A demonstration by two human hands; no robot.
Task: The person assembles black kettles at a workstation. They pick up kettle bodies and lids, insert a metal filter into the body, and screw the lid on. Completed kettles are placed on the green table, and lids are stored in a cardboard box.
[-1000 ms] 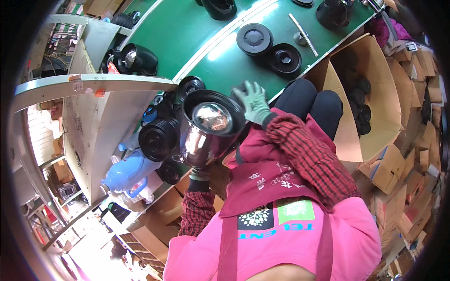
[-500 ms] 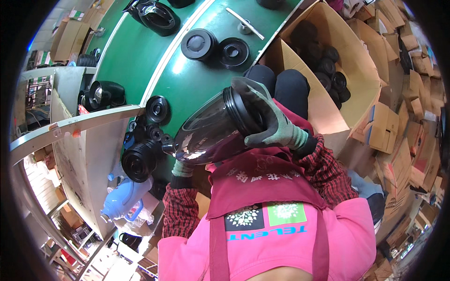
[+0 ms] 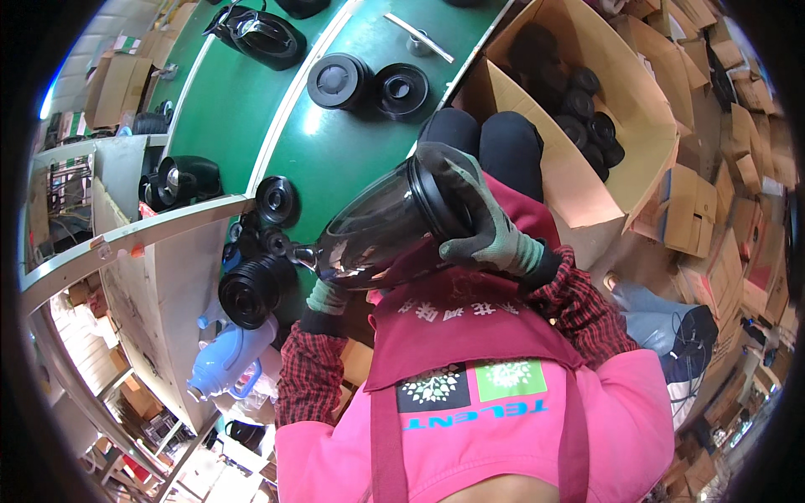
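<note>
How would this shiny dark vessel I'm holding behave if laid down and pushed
The dark vessel would likely roll, given its rounded shape. Its glossy surface may feel slippery. It's probably stiff, with no visible denting under the right hand.

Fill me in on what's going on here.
A gloved person has a glossy dark pot tilted over. The right hand grips its black ringed end; the left hand is by the other end, mostly hidden, so its hold is unclear. Black discs lie on the green bench; an open box of black parts stands to the right.
</note>
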